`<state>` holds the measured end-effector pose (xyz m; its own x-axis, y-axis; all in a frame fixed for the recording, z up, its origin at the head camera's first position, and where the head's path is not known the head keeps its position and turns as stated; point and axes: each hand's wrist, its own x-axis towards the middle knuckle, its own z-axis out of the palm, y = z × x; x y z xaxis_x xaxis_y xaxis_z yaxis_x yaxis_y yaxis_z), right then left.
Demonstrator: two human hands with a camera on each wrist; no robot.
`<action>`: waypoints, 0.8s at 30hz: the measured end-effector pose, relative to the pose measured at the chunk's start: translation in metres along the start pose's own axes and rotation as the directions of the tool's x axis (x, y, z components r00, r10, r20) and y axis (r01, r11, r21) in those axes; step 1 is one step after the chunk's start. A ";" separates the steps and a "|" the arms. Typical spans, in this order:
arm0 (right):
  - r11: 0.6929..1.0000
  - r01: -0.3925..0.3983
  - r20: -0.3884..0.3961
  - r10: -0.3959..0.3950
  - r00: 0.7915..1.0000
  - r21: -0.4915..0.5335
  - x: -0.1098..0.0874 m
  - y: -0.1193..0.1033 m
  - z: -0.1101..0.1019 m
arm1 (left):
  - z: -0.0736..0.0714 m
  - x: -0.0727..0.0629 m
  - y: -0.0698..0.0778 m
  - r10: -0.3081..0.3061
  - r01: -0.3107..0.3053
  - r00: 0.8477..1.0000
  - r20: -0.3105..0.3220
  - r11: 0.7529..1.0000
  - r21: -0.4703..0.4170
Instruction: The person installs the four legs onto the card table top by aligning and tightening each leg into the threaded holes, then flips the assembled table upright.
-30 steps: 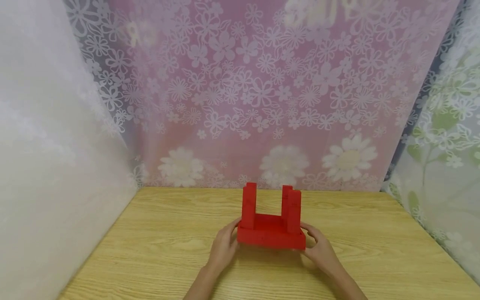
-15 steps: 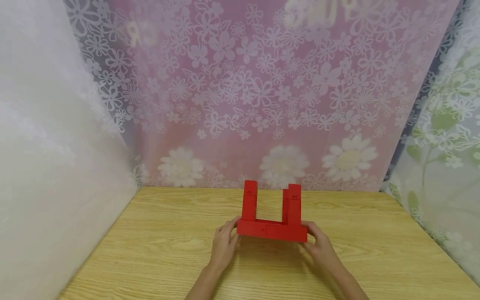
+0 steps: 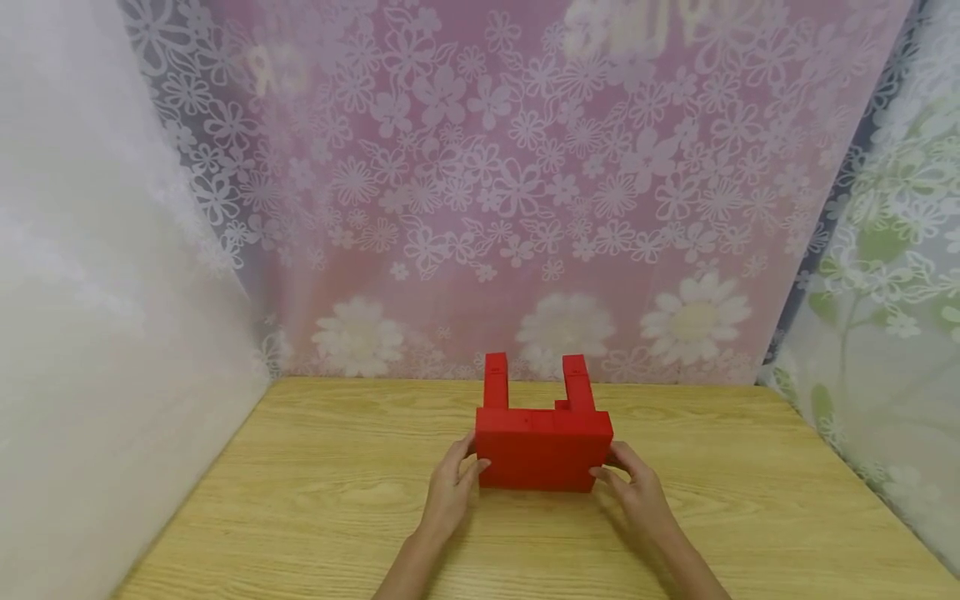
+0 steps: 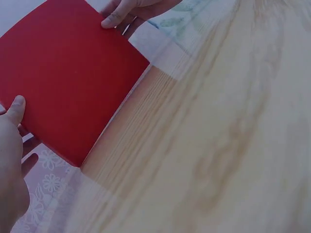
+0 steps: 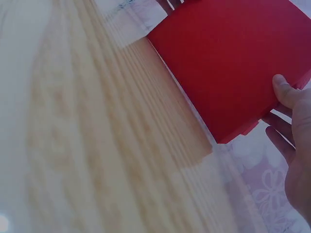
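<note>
A red toy table, a flat square board with block-like legs, is tipped so its smooth face looks toward me. Two legs show clearly, pointing away at the back; part of a third block peeks out by the right one. My left hand grips the left edge, thumb on the smooth face and fingers behind. On the opposite edge my right hand holds it likewise, its thumb on the face in the right wrist view. The board's lower edge is down near the tabletop; I cannot tell if it touches.
A wood-grain table lies beneath the hands. Behind it hangs a pink flowered curtain. Pale sheeting closes off the left side, and a green-flowered sheet the right.
The red toy table has been tipped: its legs, upright a second ago, now lean away, and its smooth underside has swung round to face me. Both hands have kept their hold.
</note>
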<state>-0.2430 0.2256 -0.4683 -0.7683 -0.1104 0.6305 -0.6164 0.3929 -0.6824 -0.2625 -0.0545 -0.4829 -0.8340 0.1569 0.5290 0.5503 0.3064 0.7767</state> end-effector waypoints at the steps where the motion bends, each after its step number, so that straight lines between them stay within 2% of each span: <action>1: 1.000 0.023 -0.001 -0.023 1.000 0.004 0.001 -0.001 0.000 | 0.000 0.000 0.000 -0.010 0.010 1.000 0.004 1.000 -0.006; 5: 0.995 0.092 0.008 -0.092 0.996 0.028 0.006 -0.007 -0.002 | -0.003 0.003 0.009 -0.061 0.062 0.998 0.024 0.997 -0.049; 10: 0.998 0.054 0.051 -0.055 0.997 0.032 0.010 -0.016 -0.006 | -0.014 0.007 0.044 -0.058 0.062 0.998 0.040 0.995 -0.082; 13: 0.999 0.029 0.066 -0.030 0.997 0.021 0.011 -0.021 -0.008 | -0.020 0.008 0.061 -0.052 0.056 0.998 0.047 0.996 -0.073; 20: 0.999 0.041 0.053 -0.042 0.998 0.027 0.016 -0.034 -0.008 | -0.014 0.013 0.043 -0.078 0.079 0.997 0.017 0.993 -0.085; 24: 0.999 0.039 0.042 -0.040 0.998 0.034 0.018 -0.042 -0.005 | -0.014 0.015 0.043 -0.064 0.061 0.998 -0.018 0.992 -0.108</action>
<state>-0.2299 0.2118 -0.4257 -0.7496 -0.1638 0.6413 -0.6510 0.3575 -0.6696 -0.2507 -0.0523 -0.4373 -0.8665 0.1198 0.4846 0.4991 0.2121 0.8402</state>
